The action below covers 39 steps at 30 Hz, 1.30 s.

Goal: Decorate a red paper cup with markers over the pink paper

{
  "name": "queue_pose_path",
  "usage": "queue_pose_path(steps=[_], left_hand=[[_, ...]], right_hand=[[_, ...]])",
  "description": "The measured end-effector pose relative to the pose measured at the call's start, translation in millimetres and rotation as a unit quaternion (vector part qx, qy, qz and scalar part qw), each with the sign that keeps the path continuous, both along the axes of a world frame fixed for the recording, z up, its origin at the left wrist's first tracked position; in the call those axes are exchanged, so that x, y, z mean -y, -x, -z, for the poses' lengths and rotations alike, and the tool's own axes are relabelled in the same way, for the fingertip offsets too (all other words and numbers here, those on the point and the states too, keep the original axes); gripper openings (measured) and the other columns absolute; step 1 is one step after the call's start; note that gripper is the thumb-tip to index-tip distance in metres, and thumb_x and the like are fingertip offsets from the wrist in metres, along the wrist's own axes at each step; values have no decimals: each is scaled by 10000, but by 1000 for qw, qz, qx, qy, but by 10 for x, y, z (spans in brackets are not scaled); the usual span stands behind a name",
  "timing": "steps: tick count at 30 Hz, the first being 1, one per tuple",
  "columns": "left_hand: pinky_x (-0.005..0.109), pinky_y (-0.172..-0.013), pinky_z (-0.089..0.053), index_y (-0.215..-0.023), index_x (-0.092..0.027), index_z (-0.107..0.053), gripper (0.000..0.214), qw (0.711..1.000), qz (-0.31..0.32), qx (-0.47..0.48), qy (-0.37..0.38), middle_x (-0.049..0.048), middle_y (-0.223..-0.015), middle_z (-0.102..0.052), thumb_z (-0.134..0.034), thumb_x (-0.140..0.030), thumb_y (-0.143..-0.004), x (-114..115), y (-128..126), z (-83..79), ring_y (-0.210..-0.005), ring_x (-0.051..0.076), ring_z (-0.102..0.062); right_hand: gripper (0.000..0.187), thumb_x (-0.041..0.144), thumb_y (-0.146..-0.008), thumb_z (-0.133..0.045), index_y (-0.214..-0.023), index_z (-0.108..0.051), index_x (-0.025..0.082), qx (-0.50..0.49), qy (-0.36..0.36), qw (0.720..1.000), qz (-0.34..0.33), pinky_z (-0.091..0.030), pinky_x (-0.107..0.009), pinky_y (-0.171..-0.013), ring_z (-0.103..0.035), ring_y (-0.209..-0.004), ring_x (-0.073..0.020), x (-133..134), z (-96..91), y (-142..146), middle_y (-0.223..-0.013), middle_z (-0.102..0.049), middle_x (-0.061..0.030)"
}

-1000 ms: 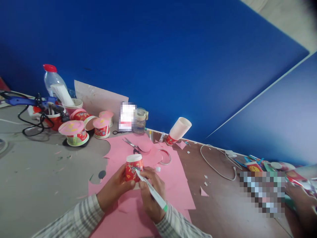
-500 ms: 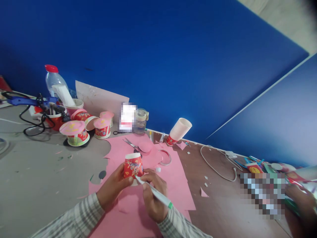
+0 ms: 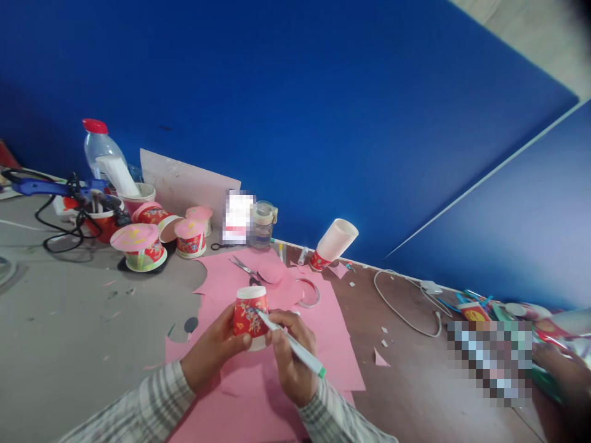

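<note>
My left hand is closed around the left side of a red patterned paper cup, held upside down with its white base up. In my right hand is a white marker with a green end, gripped like a pen. The marker's tip is at the cup's printed front; I cannot tell whether it touches. Below both hands lie pink paper sheets. Just beyond the cup are scissors, a pink paper round and a roll of tape.
Cups with pink paper tops stand at the left, near a tool-filled red cup with black cords. A leaning cup stack is by the blue wall. A white cable lies right. Another person's hand is at far right.
The cup has shifted slightly to the right in my left hand. My right hand and the marker have moved a little right and up, the tip now higher on the cup.
</note>
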<state>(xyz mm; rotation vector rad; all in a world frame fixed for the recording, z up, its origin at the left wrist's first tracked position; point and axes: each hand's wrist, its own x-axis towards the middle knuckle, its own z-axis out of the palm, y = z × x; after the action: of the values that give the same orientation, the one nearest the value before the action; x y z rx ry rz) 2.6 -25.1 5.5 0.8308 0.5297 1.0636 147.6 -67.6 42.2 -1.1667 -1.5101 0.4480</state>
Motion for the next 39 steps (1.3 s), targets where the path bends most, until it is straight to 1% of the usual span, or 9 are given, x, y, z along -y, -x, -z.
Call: queue_pose_path(steps=[8, 11, 16, 22, 26, 30, 33, 39], left_hand=[[499, -719, -449, -1089, -179, -558, 564, 1000, -2, -24, -15, 141, -944, -680, -715, -143, -548, -4, 10, -27, -901, 392, -544], [492, -711, -457, -1091, -171, -556, 569, 1000, 1, -15, -8, 144, -940, -681, -715, -127, -546, 0, 6, -37, -900, 392, -548], [501, -726, -458, -1087, -175, -559, 552, 1000, 12, 7, 16, 148, -948, -684, -702, -104, -559, 1, 9, -32, -894, 387, -558], [505, -755, -437, -1082, -170, -571, 541, 999, 29, 12, 22, 164, -976, -685, -701, -127, -559, -20, 47, 14, -908, 390, -550], [474, -727, -442, -1108, -170, -554, 564, 998, 44, 18, 35, 167, -996, -677, -702, -148, -564, -27, 80, 47, -907, 388, -546], [440, -696, -446, -1115, -154, -552, 561, 996, 57, 40, 49, 167, -967, -685, -695, -141, -573, -23, 97, 25, -859, 370, -565], [431, -682, -451, -1119, -162, -555, 555, 995, 56, 57, 63, 156, -949, -692, -682, -106, -582, -19, 103, -10, -825, 351, -577], [422, -656, -463, -1073, -161, -596, 511, 988, 63, 96, 103, 154, -918, -709, -653, -46, -579, -17, 128, -25, -848, 359, -577]], right_hand=[[144, 199, -775, -518, -854, -636, 180, 0, 7, 1000, -17, -519, -289, -518, -634, -565, -208, -9, -14, 29, -716, -668, -44], [139, 188, -769, -527, -848, -640, 181, 9, 1, 1000, -8, -513, -283, -523, -631, -574, -206, -18, 7, 23, -713, -670, -41], [158, 209, -776, -510, -846, -649, 182, 13, 13, 999, 28, -506, -280, -506, -619, -527, -201, -38, 21, -22, -633, -654, -22], [157, 232, -777, -506, -791, -651, 176, -35, 22, 998, 37, -480, -247, -447, -584, -456, -177, -107, -5, -76, -548, -611, 2], [163, 223, -776, -496, -780, -652, 179, -62, 38, 997, 40, -482, -247, -448, -577, -464, -176, -145, -4, -104, -545, -603, 5], [165, 214, -775, -493, -761, -654, 181, -82, 45, 995, 33, -473, -245, -447, -559, -459, -169, -156, -5, -119, -533, -593, 10], [166, 206, -772, -492, -755, -655, 179, -93, 49, 994, 29, -470, -243, -446, -557, -459, -167, -150, -13, -121, -531, -593, 9], [166, 211, -765, -494, -752, -655, 173, -125, 68, 990, 14, -457, -233, -418, -546, -432, -161, -120, -34, -104, -513, -594, 7]])
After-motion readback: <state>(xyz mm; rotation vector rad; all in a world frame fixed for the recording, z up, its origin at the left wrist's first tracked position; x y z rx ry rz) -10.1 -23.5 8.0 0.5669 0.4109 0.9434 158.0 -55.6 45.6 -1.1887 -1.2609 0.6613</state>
